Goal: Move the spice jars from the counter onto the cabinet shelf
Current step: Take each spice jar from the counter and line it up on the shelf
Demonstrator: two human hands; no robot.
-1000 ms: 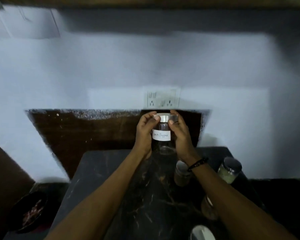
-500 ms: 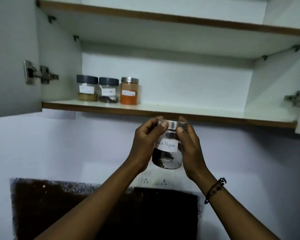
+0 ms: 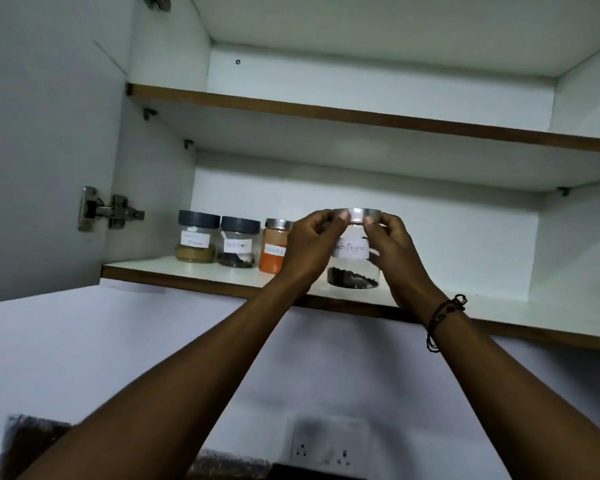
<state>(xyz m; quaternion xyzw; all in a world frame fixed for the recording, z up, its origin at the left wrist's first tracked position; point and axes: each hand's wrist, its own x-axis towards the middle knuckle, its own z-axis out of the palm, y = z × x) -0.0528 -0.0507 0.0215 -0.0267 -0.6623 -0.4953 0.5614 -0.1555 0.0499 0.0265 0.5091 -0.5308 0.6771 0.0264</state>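
Plainly, hands: the left hand (image 3: 312,244) and the right hand (image 3: 392,247) both pinched the rim of the lid, fingertips curled in, carrying one jar between them.
Jar held: the clear glass jar with a steel lid, a white "Black Pepper" label and dark peppercorns at the bottom (image 3: 353,268) was over the lower white cabinet shelf with a brown front edge (image 3: 201,279); whether its base touched the board could not be told.
Neighbour: the orange-filled jar with a steel lid (image 3: 273,247) stood just left of the held jar, partly behind the left hand.
Further left of the held jar: the dark-lidded jar of black grains (image 3: 239,244), then the dark-lidded jar of tan powder (image 3: 197,242).
Risk: the left knuckles could knock the orange jar; a grip on the lid alone could slip; set down too near the front edge, it could tip off.
Room: the shelf right of the held jar lay bare, headroom above seemed ample.
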